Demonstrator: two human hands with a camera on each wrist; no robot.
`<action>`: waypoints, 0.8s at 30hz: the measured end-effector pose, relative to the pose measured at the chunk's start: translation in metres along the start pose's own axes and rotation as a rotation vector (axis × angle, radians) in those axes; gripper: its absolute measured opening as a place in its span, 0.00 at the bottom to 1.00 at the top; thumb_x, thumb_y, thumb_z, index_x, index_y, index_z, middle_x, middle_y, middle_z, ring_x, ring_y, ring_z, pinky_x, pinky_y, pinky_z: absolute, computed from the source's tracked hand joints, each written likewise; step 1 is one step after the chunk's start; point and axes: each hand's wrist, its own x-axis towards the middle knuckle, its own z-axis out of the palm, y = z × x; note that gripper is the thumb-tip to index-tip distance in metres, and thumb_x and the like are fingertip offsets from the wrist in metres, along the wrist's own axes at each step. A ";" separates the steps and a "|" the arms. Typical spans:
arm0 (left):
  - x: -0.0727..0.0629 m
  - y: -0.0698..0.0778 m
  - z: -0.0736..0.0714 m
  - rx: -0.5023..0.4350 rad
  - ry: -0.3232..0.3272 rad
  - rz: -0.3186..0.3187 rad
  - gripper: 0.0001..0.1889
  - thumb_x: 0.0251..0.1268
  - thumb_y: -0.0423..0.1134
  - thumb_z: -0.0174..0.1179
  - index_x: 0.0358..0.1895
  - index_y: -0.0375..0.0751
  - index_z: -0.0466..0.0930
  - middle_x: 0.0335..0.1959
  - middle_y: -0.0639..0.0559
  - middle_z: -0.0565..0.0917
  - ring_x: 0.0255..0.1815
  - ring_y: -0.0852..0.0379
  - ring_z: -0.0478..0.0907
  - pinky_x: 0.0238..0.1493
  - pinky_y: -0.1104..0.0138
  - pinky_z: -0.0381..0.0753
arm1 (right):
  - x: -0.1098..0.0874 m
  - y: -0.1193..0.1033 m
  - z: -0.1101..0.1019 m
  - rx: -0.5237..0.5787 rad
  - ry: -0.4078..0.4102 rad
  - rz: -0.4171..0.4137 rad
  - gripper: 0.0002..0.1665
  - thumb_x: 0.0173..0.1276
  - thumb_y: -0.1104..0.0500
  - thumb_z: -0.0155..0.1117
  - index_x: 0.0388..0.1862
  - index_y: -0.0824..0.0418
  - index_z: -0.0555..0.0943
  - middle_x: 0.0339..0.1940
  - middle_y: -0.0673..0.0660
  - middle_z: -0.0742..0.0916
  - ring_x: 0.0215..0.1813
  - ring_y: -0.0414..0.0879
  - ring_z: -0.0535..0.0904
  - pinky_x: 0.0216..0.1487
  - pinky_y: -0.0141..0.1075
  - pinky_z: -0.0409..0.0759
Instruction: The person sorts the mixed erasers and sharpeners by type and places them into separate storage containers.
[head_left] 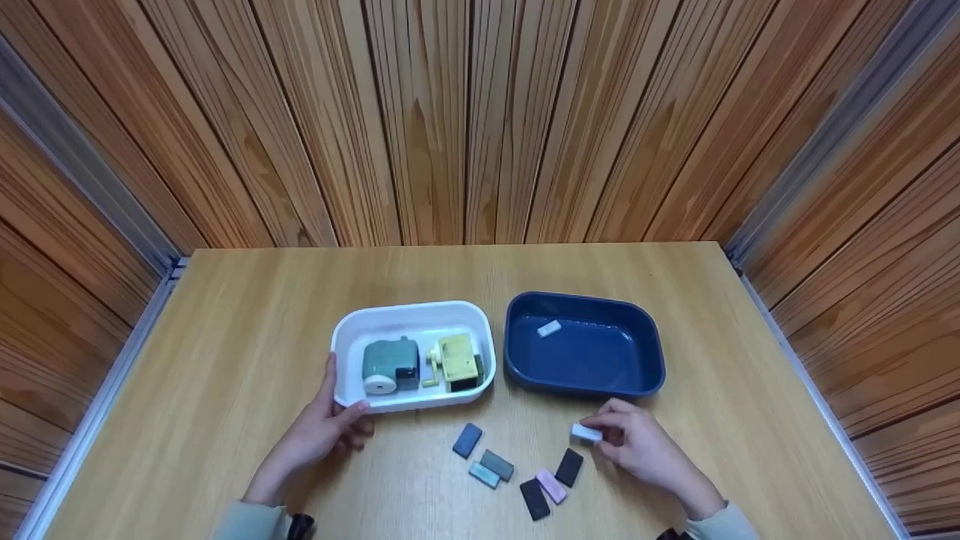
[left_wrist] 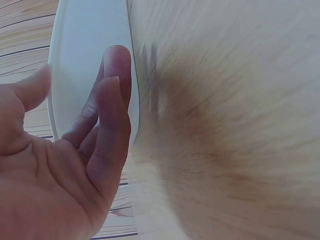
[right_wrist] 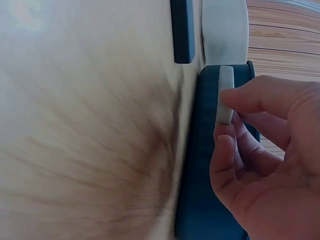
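Observation:
My right hand (head_left: pixel 634 442) pinches a white eraser (head_left: pixel 586 433) between thumb and fingers, just in front of the dark blue tray (head_left: pixel 592 386). In the right wrist view the eraser (right_wrist: pixel 226 95) stands upright against the blue tray's side. Another white eraser (head_left: pixel 549 328) lies inside that tray. My left hand (head_left: pixel 319 431) holds the front left corner of the white tray (head_left: pixel 412 311); the left wrist view shows the thumb (left_wrist: pixel 35 90) at its rim. Inside the white tray sit a green pencil sharpener (head_left: pixel 391 360) and a yellow crank sharpener (head_left: pixel 457 358).
Several erasers lie on the table in front of the trays: a dark blue one (head_left: pixel 467 440), a grey one (head_left: pixel 497 465), a light blue one (head_left: pixel 484 475), a purple one (head_left: pixel 551 486) and two black ones. Wooden walls (head_left: pixel 465 150) stand behind and beside the table.

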 end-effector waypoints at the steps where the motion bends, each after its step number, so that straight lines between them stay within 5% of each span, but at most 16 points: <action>1: 0.000 0.000 0.000 -0.001 0.001 -0.002 0.50 0.75 0.47 0.57 0.78 0.69 0.22 0.36 0.40 0.84 0.34 0.43 0.83 0.34 0.59 0.78 | 0.000 -0.001 -0.001 0.005 -0.004 0.004 0.19 0.59 0.73 0.69 0.49 0.59 0.87 0.38 0.48 0.80 0.37 0.43 0.76 0.32 0.32 0.77; 24: -0.001 -0.002 -0.001 -0.011 -0.013 0.028 0.50 0.74 0.47 0.58 0.78 0.67 0.21 0.36 0.40 0.83 0.33 0.43 0.83 0.34 0.59 0.78 | 0.001 -0.019 -0.022 -0.004 0.039 -0.049 0.19 0.61 0.71 0.70 0.48 0.53 0.88 0.40 0.45 0.81 0.40 0.45 0.76 0.38 0.33 0.79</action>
